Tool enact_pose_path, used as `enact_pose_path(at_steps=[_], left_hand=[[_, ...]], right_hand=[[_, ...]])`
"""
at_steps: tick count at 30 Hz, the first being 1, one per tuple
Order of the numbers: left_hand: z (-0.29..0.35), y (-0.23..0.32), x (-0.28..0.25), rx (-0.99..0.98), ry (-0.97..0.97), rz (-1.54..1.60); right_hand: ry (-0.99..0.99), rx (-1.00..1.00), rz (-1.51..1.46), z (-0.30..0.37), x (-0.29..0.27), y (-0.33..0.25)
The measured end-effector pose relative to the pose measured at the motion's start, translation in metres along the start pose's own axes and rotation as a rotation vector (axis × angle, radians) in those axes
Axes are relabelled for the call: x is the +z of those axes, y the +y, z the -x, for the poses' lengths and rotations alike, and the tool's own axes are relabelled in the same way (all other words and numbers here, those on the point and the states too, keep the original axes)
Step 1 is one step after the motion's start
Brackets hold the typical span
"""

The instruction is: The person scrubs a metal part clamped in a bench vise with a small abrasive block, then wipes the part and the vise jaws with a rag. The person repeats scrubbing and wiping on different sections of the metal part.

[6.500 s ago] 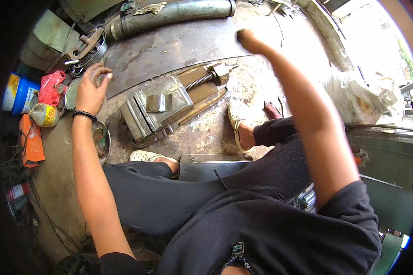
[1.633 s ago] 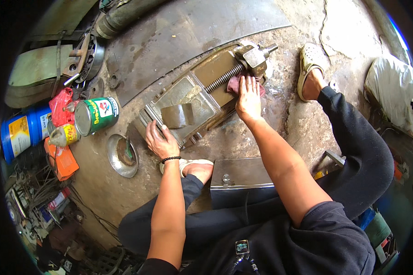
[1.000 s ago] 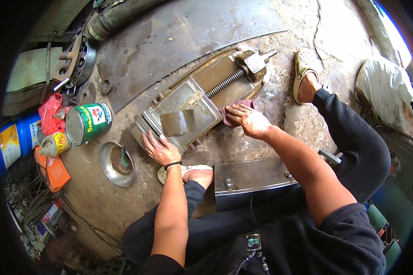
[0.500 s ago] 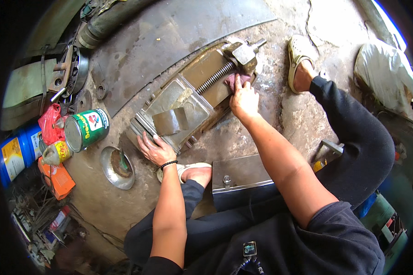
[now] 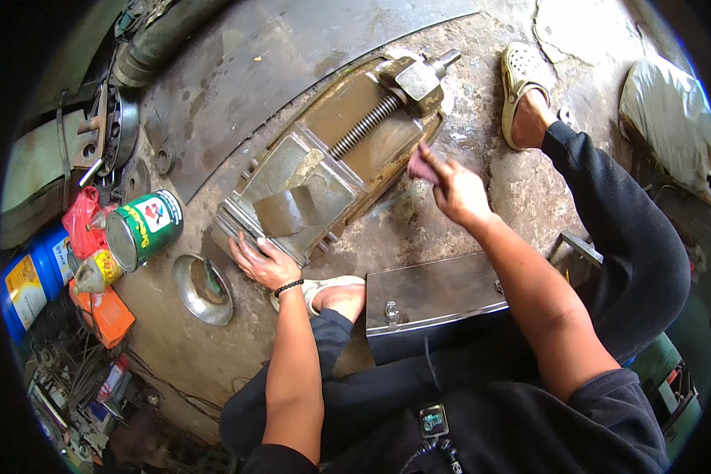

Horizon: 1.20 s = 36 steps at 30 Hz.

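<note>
A large machine vise (image 5: 393, 144), greasy and brown, lies tilted on the floor in front of me. Its threaded screw (image 5: 365, 126) runs from the far block to a flat-topped jaw (image 5: 302, 162). A dull square metal plate (image 5: 286, 212) rests on that jaw. My left hand (image 5: 265, 265) lies with stretched fingers against the near end of the vise. Just right of the vise's long side, my right hand (image 5: 460, 193) pinches a small pinkish rag (image 5: 423, 168), held slightly apart from the metal.
A steel bowl (image 5: 183, 294) with a green-handled brush stands left of my foot, near a green can (image 5: 152, 225), a blue bucket (image 5: 33, 272) and an orange box (image 5: 110, 316). A metal toolbox (image 5: 434, 292) sits between my legs. A metal sheet (image 5: 292, 55) covers the floor beyond.
My right hand has drawn back from beside the screw's far block, coming toward me and rightward with the rag. The left hand stays on the vise's near end.
</note>
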<state>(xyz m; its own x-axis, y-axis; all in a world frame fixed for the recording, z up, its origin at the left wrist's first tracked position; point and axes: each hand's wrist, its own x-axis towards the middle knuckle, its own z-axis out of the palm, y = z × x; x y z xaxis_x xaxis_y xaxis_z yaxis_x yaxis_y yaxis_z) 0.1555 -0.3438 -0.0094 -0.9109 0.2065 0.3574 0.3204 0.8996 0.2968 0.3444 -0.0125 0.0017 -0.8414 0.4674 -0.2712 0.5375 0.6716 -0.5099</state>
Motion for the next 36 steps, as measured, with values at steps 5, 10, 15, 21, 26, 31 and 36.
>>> enact_pose_path(at_steps=[5, 10, 15, 21, 26, 31, 36], left_hand=[[0.002, 0.004, -0.001, -0.012, 0.0, -0.01], [-0.001, 0.004, 0.0, 0.009, -0.022, -0.034], [0.0, -0.001, 0.001, 0.019, -0.048, -0.046], [0.001, 0.0, 0.0, 0.016, -0.043, -0.048], [0.002, 0.002, -0.001, -0.009, -0.04, -0.08], [0.001, 0.002, -0.002, -0.004, -0.024, -0.106], [0.0, 0.004, -0.002, -0.023, -0.015, -0.073]], right_hand=[[0.163, 0.138, -0.093, -0.036, -0.007, -0.004], [-0.016, 0.131, 0.046, -0.066, 0.01, -0.031], [0.044, 0.195, 0.059, -0.081, 0.019, -0.047], [-0.106, 0.084, 0.286, -0.088, 0.025, -0.059], [-0.236, -0.164, 0.279, -0.08, 0.035, -0.078], [-0.381, -0.359, 0.219, -0.079, 0.025, -0.078], [-0.72, -0.3, 0.18, -0.067, -0.004, -0.045]])
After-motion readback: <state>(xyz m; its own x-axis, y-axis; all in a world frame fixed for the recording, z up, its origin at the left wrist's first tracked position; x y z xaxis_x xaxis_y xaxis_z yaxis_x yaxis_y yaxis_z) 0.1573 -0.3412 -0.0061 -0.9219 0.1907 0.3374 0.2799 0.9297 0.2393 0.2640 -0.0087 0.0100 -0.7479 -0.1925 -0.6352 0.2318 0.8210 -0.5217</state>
